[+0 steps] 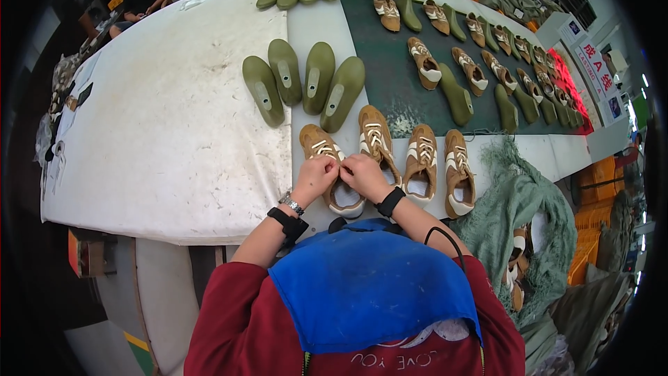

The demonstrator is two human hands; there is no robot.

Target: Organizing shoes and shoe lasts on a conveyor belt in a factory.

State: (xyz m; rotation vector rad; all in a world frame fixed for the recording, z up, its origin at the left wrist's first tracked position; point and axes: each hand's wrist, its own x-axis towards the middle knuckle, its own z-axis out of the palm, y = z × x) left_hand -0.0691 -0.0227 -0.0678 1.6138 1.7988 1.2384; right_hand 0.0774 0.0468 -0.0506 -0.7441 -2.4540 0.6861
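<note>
The tan suede shoe upper with white stripes and white laces [332,170] lies at the near edge of the white worktable [174,132], toe pointing away from me, leftmost in a row of four like uppers. My left hand [314,177] and my right hand [362,175] meet over its lace area, knuckles almost touching. Both sets of fingers are curled in and narrow, pinched on what I judge to be the laces, though the fingertips themselves are hidden under the backs of my hands.

To do this well, I judge that I should keep the upper flat on the table, draw the lace evenly from both sides, and keep my wrists low so the shoe does not slide toward the table's edge, which runs just under my forearms.

Just to the right stands the second tan upper [376,141], touching or nearly touching the first, then a third [419,161] and a fourth [458,170]. Beyond them lie four olive-green plastic shoe lasts [306,80], near but apart. Farther off, a dark green mat [390,76] carries more uppers and lasts in rows.

Open room lies to my left, on the bare white table surface. To the right a green mesh sack [529,216] crowds the corner, so my right elbow has less freedom there.
</note>
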